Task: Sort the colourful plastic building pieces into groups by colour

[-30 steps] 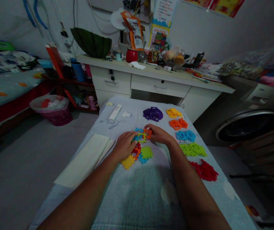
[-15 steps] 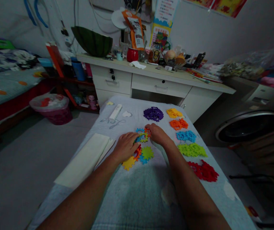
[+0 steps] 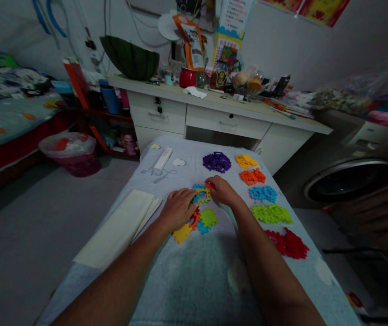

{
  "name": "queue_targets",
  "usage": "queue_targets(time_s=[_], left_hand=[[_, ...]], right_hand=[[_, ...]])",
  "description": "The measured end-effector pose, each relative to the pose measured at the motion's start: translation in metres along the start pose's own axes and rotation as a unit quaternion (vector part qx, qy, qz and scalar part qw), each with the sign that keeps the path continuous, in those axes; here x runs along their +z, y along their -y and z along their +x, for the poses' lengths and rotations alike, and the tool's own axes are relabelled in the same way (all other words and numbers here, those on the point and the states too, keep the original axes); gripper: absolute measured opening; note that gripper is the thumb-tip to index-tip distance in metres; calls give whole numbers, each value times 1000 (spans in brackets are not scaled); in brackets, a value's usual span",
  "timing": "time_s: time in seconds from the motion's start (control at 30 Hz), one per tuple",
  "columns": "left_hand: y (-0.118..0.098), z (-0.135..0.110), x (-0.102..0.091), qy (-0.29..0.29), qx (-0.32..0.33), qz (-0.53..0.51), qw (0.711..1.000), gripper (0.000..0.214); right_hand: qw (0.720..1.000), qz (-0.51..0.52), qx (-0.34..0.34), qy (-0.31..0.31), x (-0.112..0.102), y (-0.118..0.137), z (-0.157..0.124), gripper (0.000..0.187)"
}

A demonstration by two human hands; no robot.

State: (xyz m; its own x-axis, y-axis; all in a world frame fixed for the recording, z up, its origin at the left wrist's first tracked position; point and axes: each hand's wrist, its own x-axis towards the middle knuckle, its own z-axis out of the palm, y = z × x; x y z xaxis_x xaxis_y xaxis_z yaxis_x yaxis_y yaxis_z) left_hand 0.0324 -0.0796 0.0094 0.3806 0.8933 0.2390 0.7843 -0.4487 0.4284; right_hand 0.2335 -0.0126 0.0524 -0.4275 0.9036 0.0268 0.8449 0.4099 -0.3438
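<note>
The gear cluster [image 3: 194, 221] is lying on the cloth [image 3: 194, 285] near the middle of the bed-like surface, between the two hands and within easy reach of both. At its far side, a yellow ring [image 3: 208, 195] is sitting beside or over a blue gear [image 3: 198, 186]; the overlap is too small to tell apart. Nearer the person, a green gear [image 3: 209, 218] and a yellow gear [image 3: 182, 232] are spreading outward, lying flat, so the cloth is probably giving them steady support.

The left hand [image 3: 178, 208] is resting palm-down at the cluster's left, its fingertips and thumb reaching the pieces, seemingly to steady them; whether it is gripping any, I cannot tell. The right hand [image 3: 223, 190] is pinching an orange gear [image 3: 210, 185] at the far right edge, fingers bent, perhaps for fine control; the fingers are hiding most of that piece.

Beyond, loose pieces are lying grouped by colour, likely so that each is easy to pick out: a purple pile [image 3: 216, 161] farther off, then yellow [image 3: 246, 160], orange [image 3: 252, 176], blue [image 3: 262, 194], green [image 3: 272, 213] and red [image 3: 292, 243] piles running down the right side. A folded sheet [image 3: 117, 231] is lying along the left edge, apart from the gears.
</note>
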Motion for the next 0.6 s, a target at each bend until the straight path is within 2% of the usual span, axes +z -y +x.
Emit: queue_targets(time_s=[0.1,0.2,0.3,0.43,0.5,0.6], left_hand=[[0,0,0,2,1,-4,1000,39],[-1,1,0,3,0,-6,1000,38],[0,1,1,0,1,-4,1000,37],[2,1,3,-1,1,-1,1000,37],[3,0,4,-5,2,-1,1000,37],[3,0,4,-8,4,-5,1000,38]], right_hand=[[999,-33,-10,-15,1,-1,0,29],[997,-10,20,-67,-7,-12,-2,32],[984,33,101,-145,-25,-39,-4,35],[937,30,237,-253,-55,-89,-3,30],[912,25,299,-279,-66,-114,-1,29],[885,36,370,-281,-76,-144,3,28]])
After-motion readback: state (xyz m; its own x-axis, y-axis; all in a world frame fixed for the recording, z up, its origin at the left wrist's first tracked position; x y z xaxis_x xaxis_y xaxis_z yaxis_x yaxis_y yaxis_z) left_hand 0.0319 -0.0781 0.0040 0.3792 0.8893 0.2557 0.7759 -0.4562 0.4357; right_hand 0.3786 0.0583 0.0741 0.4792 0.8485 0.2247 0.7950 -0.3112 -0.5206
